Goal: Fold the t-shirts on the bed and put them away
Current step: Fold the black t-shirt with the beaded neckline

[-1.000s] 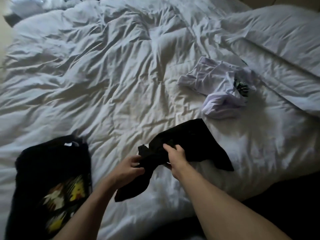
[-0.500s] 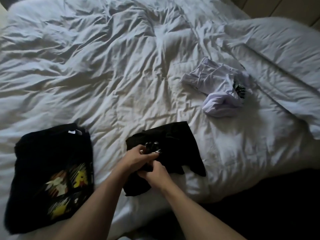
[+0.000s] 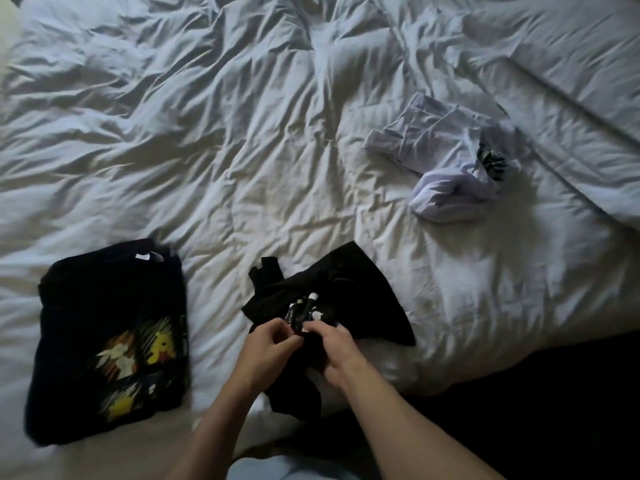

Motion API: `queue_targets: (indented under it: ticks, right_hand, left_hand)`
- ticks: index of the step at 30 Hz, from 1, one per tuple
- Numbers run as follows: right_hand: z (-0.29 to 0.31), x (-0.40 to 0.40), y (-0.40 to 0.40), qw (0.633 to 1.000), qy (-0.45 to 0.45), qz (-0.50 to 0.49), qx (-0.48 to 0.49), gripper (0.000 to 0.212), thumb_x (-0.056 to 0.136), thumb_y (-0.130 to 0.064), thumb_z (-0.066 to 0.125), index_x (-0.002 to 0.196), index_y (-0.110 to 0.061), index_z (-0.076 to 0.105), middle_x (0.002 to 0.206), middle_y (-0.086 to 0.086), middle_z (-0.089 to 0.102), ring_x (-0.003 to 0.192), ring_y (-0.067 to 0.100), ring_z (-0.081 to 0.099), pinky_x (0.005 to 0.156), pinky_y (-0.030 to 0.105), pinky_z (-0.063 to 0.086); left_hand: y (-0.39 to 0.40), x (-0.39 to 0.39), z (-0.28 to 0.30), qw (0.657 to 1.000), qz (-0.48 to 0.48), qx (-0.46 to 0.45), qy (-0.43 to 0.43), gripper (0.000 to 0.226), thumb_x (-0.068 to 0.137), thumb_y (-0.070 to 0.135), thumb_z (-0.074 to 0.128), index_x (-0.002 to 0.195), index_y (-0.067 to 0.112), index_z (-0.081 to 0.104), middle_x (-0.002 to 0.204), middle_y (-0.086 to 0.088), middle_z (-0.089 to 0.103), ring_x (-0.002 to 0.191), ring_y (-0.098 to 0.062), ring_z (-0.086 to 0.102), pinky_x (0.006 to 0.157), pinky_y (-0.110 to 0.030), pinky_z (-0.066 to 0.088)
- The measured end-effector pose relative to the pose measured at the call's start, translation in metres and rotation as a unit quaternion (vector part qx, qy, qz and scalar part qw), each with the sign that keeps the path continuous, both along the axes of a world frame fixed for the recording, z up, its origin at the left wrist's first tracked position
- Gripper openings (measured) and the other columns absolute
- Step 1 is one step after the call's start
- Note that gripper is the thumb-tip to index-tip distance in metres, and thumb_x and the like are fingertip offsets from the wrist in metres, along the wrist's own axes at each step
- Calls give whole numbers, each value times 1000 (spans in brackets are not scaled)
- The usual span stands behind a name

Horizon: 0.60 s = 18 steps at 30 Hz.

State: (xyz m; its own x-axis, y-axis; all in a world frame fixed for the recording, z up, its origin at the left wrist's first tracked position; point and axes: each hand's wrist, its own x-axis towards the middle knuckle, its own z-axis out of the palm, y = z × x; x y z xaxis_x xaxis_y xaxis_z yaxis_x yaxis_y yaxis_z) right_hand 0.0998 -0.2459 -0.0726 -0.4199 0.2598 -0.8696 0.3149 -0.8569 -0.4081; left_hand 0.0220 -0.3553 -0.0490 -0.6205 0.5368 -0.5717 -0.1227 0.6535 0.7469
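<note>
A crumpled black t-shirt (image 3: 349, 289) with a small white print lies near the bed's front edge. My left hand (image 3: 266, 351) and my right hand (image 3: 334, 351) both grip its bunched fabric, close together over the print. A folded black t-shirt (image 3: 104, 320) with a yellow and white picture lies flat at the left. A crumpled pale lilac t-shirt (image 3: 446, 161) with a dark printed patch lies to the right, further back.
The rumpled white duvet (image 3: 225, 150) covers the whole bed. A white pillow (image 3: 568, 81) lies at the far right. Dark floor (image 3: 554, 410) shows beyond the bed's front right edge.
The black t-shirt came down from a stretched-out hold onto the duvet. Both hands moved together and now bunch its fabric near the print.
</note>
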Motion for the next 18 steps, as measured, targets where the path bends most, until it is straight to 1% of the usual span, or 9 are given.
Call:
queue_targets:
  ticks: [2, 4, 6, 8, 10, 13, 14, 16, 18]
  right_hand:
    - [9, 1, 7, 995, 31, 49, 86, 33, 66, 0, 65, 97, -12, 67, 82, 11, 69, 73, 24, 65, 67, 34, 54]
    - [17, 5, 11, 982, 65, 97, 147, 32, 64, 1, 63, 92, -13, 67, 80, 7, 68, 74, 18, 64, 68, 32, 54]
    - [29, 10, 15, 974, 75, 125, 174, 30, 68, 4, 62, 93, -12, 67, 76, 2, 68, 68, 11, 63, 62, 26, 52]
    - [39, 11, 20, 980, 68, 86, 164, 27, 75, 12, 54, 92, -7, 64, 69, 2, 64, 60, 11, 60, 55, 24, 50]
    - [44, 9, 29, 993, 54, -3, 107, 28, 78, 17, 41, 82, -6, 57, 60, 3, 53, 50, 12, 51, 51, 23, 44]
    - [57, -4, 48, 994, 46, -104, 6, 21, 71, 8, 44, 70, -10, 55, 71, 9, 50, 61, 20, 52, 66, 31, 46]
    - [65, -9, 54, 992, 54, -115, -19, 16, 67, 2, 47, 71, -9, 59, 73, 12, 56, 66, 25, 55, 71, 35, 47]
    - [84, -17, 68, 990, 55, -123, -30, 14, 67, -4, 47, 65, -6, 61, 65, 13, 60, 63, 28, 56, 72, 37, 46]
    - [95, -22, 80, 990, 47, -134, -21, 24, 75, -4, 42, 57, -5, 58, 56, 11, 57, 55, 26, 54, 68, 36, 44]
  left_hand:
    - [-2, -3, 4, 997, -55, -52, 6, 43, 53, 61, 55, 63, 20, 61, 53, 10, 58, 52, -6, 52, 57, -30, 42]
    - [0, -8, 3, 995, -18, -69, 67, 47, 56, 67, 52, 70, 23, 65, 64, 9, 65, 62, -8, 62, 63, -33, 50]
    - [9, -19, -5, 987, 44, -67, 143, 50, 61, 62, 55, 93, 26, 70, 94, 2, 68, 92, -18, 64, 84, -37, 52]
    - [25, -31, -13, 977, 14, -109, 180, 68, 71, 57, 63, 127, 20, 61, 127, -6, 58, 121, -27, 51, 102, -38, 42]
    - [34, -42, -30, 983, 42, -149, 101, 93, 72, 72, 62, 144, 16, 46, 144, -12, 47, 133, -32, 42, 111, -44, 35]
    - [10, -64, -123, 952, 263, -131, -89, 117, 52, 98, 45, 141, 23, 46, 141, -11, 51, 125, -37, 51, 107, -54, 40]
    - [1, -65, -155, 932, 315, -117, -137, 113, 50, 99, 46, 136, 26, 50, 138, -9, 55, 120, -37, 56, 103, -55, 44]
    - [2, -41, -140, 895, 361, -74, -251, 97, 55, 94, 54, 123, 25, 63, 124, -10, 67, 107, -36, 66, 90, -52, 54]
    - [4, -11, -153, 852, 406, -26, -330, 66, 71, 73, 66, 110, 19, 70, 106, -13, 73, 96, -37, 70, 77, -48, 58]
